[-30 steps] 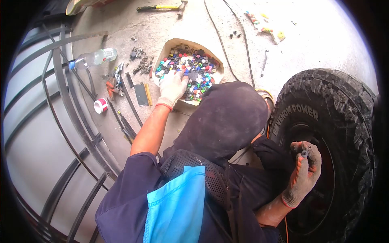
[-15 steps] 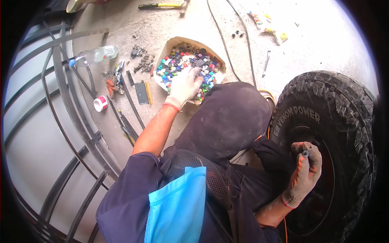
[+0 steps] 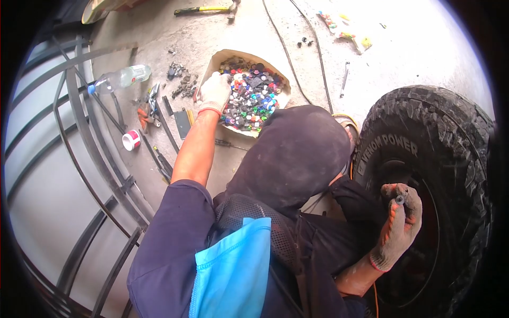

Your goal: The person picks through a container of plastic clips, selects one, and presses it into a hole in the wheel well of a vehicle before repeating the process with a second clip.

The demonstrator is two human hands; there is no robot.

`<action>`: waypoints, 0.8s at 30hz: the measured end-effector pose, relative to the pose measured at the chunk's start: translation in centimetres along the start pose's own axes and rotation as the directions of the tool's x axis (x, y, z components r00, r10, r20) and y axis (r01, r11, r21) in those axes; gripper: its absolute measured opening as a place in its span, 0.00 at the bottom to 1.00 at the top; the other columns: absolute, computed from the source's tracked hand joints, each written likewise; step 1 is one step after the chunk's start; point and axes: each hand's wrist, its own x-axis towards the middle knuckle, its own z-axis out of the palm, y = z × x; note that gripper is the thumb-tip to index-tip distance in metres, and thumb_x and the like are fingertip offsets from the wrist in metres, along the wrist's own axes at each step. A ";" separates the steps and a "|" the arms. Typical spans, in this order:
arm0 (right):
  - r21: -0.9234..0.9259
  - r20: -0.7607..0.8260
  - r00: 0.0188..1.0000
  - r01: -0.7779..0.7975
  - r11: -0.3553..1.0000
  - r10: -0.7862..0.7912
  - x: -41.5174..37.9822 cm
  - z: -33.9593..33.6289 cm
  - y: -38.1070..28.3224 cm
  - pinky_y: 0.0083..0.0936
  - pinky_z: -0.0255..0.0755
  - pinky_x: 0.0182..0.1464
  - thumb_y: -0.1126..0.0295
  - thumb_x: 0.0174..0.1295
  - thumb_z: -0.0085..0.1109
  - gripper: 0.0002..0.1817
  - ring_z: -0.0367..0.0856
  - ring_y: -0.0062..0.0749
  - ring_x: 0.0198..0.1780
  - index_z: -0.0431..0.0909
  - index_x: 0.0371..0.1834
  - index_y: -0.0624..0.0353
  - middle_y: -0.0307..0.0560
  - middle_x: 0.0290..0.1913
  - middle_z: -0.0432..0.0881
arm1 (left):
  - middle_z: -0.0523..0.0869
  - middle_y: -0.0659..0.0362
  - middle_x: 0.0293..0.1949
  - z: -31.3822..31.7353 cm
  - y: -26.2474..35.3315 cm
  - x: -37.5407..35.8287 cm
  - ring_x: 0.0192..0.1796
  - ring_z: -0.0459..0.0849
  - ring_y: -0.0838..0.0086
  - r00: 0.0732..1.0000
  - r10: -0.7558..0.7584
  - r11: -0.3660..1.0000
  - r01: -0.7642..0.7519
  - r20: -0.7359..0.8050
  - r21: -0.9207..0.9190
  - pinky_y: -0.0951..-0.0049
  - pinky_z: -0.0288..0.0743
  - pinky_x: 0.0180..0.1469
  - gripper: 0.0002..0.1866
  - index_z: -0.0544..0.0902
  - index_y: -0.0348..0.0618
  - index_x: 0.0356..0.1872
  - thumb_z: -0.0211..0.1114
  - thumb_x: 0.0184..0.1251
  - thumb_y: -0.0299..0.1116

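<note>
My left hand (image 3: 216,93), in a pale knit glove, reaches into the left side of a cardboard box (image 3: 209,66). Its fingertips are down among a heap of small multicoloured plastic clips (image 3: 257,95), and I cannot see whether they hold one. On the far right, beside a large tyre (image 3: 424,127), my right hand (image 3: 400,225) wears a glove with orange on the palm side. Its thumb and fingers pinch a small, round, dark grey plastic clip (image 3: 400,200).
Left of the box are a plastic bottle (image 3: 122,77), a red-and-white cup (image 3: 131,140), pliers (image 3: 154,98) and loose dark bits (image 3: 185,85). A hammer (image 3: 207,9) lies beyond. Metal bars (image 3: 87,132) line the left; cables (image 3: 321,58) cross the floor.
My left hand has moved left across the clips, from the middle of the box to its left side. My right hand keeps the same pinch on its clip.
</note>
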 end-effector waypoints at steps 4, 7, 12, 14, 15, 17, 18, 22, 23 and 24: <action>0.012 0.003 1.000 0.003 1.000 -0.003 -0.1 0.2 -0.1 0.29 0.74 0.58 0.76 0.65 0.64 0.14 0.84 0.35 0.50 0.82 0.52 0.69 0.50 0.47 0.84 | 0.83 0.49 0.53 0.1 -0.4 1.1 0.57 0.86 0.53 0.998 -0.001 1.000 0.001 0.060 0.004 0.53 0.79 0.59 0.15 0.87 0.56 0.53 0.53 0.76 0.38; 0.020 0.005 1.000 0.006 1.000 -0.006 0.0 0.3 -0.1 0.28 0.74 0.57 0.76 0.65 0.64 0.13 0.84 0.34 0.50 0.82 0.52 0.70 0.50 0.47 0.84 | 0.85 0.49 0.52 -0.5 -0.8 1.8 0.57 0.86 0.55 0.996 0.054 0.998 -0.055 0.072 0.015 0.55 0.79 0.61 0.15 0.88 0.55 0.53 0.59 0.72 0.41; -0.008 0.006 1.000 0.009 1.000 -0.009 0.0 0.3 -0.2 0.28 0.74 0.56 0.77 0.66 0.63 0.12 0.84 0.33 0.49 0.82 0.51 0.70 0.50 0.47 0.84 | 0.89 0.51 0.47 -1.6 -0.8 1.9 0.56 0.87 0.58 0.993 0.085 0.994 -0.080 0.078 -0.069 0.60 0.79 0.62 0.17 0.90 0.52 0.53 0.66 0.66 0.41; -0.012 -0.020 1.000 0.000 1.000 0.000 0.0 0.6 -0.5 0.28 0.75 0.55 0.77 0.66 0.63 0.12 0.84 0.33 0.49 0.82 0.50 0.70 0.50 0.46 0.84 | 0.90 0.52 0.43 -1.2 -1.0 1.5 0.54 0.88 0.60 0.994 0.076 0.993 -0.068 0.081 -0.101 0.63 0.79 0.61 0.18 0.90 0.49 0.54 0.68 0.64 0.40; -0.014 -0.027 1.000 0.000 1.000 0.000 0.0 0.6 -0.6 0.28 0.75 0.55 0.77 0.66 0.63 0.12 0.84 0.33 0.49 0.82 0.50 0.70 0.50 0.46 0.84 | 0.91 0.54 0.40 -1.2 -1.1 1.0 0.49 0.89 0.65 0.998 0.034 0.915 -0.012 0.048 -0.403 0.66 0.81 0.56 0.17 0.89 0.46 0.52 0.68 0.65 0.38; -0.018 -0.026 1.000 0.018 1.000 -0.018 0.0 0.6 -0.6 0.27 0.75 0.55 0.77 0.65 0.63 0.12 0.84 0.33 0.49 0.82 0.50 0.70 0.49 0.46 0.84 | 0.91 0.57 0.37 -1.4 -1.5 0.4 0.35 0.88 0.77 0.972 -0.082 0.489 0.231 0.219 -0.841 0.75 0.83 0.38 0.12 0.87 0.39 0.47 0.69 0.67 0.34; -0.018 -0.027 1.000 0.016 1.000 -0.017 0.0 0.6 -0.6 0.27 0.75 0.55 0.77 0.65 0.63 0.12 0.84 0.33 0.49 0.82 0.50 0.70 0.49 0.46 0.84 | 0.92 0.53 0.40 -1.4 -1.6 0.4 0.29 0.87 0.73 0.957 -0.106 0.288 0.289 0.269 -0.913 0.73 0.82 0.33 0.10 0.86 0.39 0.46 0.70 0.67 0.31; -0.026 -0.004 1.000 0.003 1.000 -0.003 0.2 0.7 -0.5 0.27 0.75 0.55 0.77 0.65 0.63 0.12 0.84 0.33 0.49 0.82 0.50 0.70 0.49 0.46 0.84 | 0.92 0.51 0.40 -2.2 -2.0 -2.4 0.32 0.89 0.69 0.952 0.141 -0.336 0.303 0.270 -0.892 0.72 0.79 0.30 0.07 0.86 0.41 0.46 0.66 0.69 0.27; -0.028 0.005 1.000 -0.001 1.000 0.001 0.3 0.6 -0.5 0.27 0.75 0.55 0.77 0.65 0.63 0.12 0.84 0.33 0.49 0.82 0.50 0.70 0.49 0.46 0.84 | 0.92 0.50 0.41 -2.4 -1.7 -2.9 0.32 0.90 0.68 0.944 0.220 -0.437 0.319 0.244 -0.841 0.70 0.79 0.29 0.07 0.86 0.41 0.46 0.65 0.69 0.27; -0.029 0.009 1.000 0.000 1.000 0.000 0.3 0.7 -0.5 0.27 0.75 0.55 0.77 0.65 0.63 0.12 0.84 0.33 0.49 0.82 0.50 0.70 0.49 0.46 0.84 | 0.92 0.50 0.41 -2.3 -1.6 -3.3 0.32 0.90 0.68 0.945 0.217 -0.440 0.318 0.244 -0.840 0.70 0.79 0.29 0.07 0.86 0.41 0.46 0.65 0.69 0.27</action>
